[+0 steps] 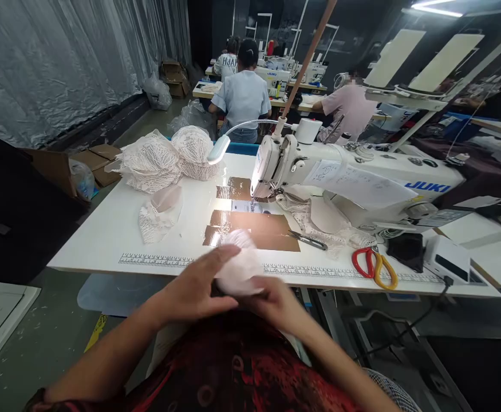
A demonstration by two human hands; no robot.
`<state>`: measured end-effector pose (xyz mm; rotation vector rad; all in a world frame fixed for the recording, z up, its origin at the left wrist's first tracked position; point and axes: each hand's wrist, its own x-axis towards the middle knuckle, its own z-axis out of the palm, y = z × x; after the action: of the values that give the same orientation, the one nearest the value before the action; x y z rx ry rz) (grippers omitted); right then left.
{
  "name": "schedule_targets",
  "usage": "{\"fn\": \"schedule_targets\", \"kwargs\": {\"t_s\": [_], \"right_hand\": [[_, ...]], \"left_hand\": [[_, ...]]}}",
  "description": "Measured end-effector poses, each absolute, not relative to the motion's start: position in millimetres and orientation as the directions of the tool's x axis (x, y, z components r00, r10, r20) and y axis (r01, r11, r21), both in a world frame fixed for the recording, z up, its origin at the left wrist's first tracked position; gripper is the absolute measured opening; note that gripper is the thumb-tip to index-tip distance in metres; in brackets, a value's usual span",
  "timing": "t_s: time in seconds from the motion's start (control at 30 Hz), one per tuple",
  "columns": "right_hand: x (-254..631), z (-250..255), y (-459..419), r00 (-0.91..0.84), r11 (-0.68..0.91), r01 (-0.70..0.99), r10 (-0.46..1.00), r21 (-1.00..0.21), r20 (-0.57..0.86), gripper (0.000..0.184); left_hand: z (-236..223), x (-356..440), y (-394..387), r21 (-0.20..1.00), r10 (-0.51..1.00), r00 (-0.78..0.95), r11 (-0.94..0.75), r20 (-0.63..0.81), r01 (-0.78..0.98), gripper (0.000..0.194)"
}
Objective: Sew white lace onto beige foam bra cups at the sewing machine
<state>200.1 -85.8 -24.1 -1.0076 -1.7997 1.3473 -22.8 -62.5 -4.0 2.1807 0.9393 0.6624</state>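
Just in front of my body, at the table's near edge, a pale pink fabric cup is smeared by motion. My right hand grips its lower right edge, the fingertips partly hidden. On the cup's left side is my left hand, its thumb and fingers spread apart; whether it touches the cup is blurred. Beyond them stands a white sewing machine with its lamp lit over the needle plate. A lace-edged cup piece lies on the left, and more lace pieces lie beside the machine's needle.
Two mounds of white lace cups sit at the table's back left. Thread snips and red-and-yellow-handled scissors lie to the right, near a black pouch. A printed ruler runs along the front edge. Other people work at machines ahead.
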Motion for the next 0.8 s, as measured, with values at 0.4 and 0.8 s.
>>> {"fn": "schedule_targets", "kwargs": {"t_s": [0.4, 0.8], "right_hand": [[207.8, 25.5, -57.6, -0.122, 0.565, 0.361, 0.817, -0.742, 0.563, 0.011], [199.5, -30.2, -24.3, -0.608, -0.296, -0.071, 0.770, -0.953, -0.194, 0.024]], "left_hand": [[-19.1, -31.3, -60.3, 0.892, 0.947, 0.320, -0.138, -0.008, 0.430, 0.018], [4.8, -18.4, -26.2, 0.959, 0.702, 0.682, 0.283, -0.204, -0.004, 0.092]]}}
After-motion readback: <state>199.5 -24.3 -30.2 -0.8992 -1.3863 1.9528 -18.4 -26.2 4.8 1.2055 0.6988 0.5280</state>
